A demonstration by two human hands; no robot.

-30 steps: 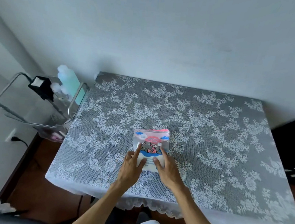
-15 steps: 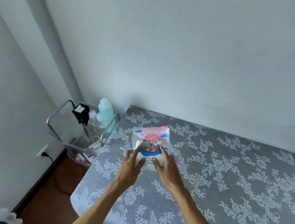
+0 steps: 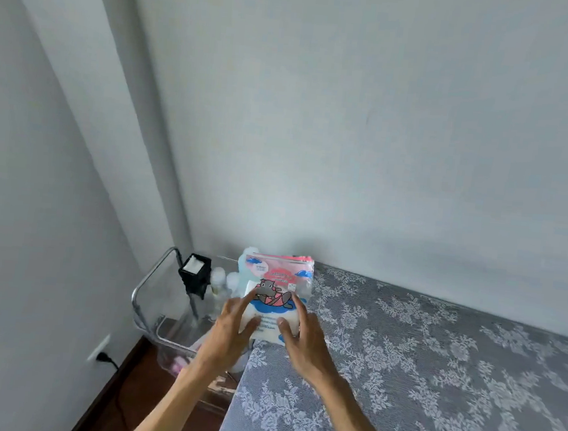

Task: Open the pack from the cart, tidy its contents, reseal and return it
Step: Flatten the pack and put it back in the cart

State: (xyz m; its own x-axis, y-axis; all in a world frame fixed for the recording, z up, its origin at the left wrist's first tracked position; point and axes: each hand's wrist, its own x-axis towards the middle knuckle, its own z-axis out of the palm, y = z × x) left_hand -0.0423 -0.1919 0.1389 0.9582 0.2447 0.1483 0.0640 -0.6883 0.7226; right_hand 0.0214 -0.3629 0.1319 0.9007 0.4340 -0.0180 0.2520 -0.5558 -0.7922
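Head view, pack (image 3: 277,285) upright-ish, long axis vertical, seal up, both hands (image 3: 265,337) gripping.

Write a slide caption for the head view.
Both hands carry the pack toward the cart.

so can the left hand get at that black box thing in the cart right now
Probably not at once: the left hand is gripping the pack together with the right hand. The black box stands uncovered at the cart's top, so once the hand lets go the way looks free.
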